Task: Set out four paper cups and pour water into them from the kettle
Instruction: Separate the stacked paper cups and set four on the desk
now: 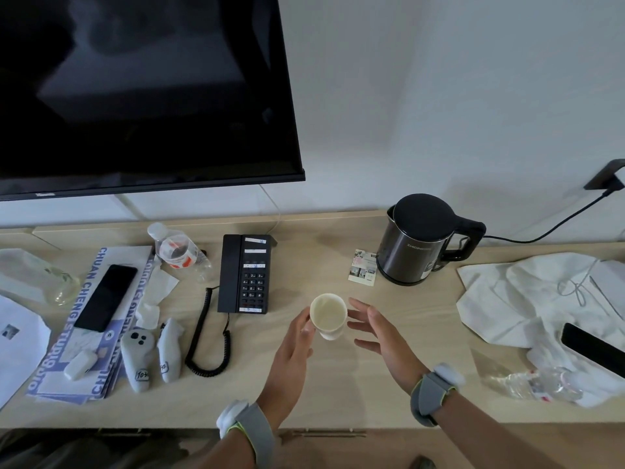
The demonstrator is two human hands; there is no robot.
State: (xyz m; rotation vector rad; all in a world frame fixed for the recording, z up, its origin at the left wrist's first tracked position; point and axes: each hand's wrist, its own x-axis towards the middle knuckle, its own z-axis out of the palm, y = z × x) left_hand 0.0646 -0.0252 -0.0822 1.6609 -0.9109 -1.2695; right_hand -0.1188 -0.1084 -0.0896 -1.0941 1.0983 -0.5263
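One cup [328, 314] in curled left hand [293, 346]

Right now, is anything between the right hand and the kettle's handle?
Nothing visible. Bare desk lies between the right hand and the kettle. The small card lies left of the kettle's base and the white cloth to its right, both off that path. The left hand holds the paper cup.
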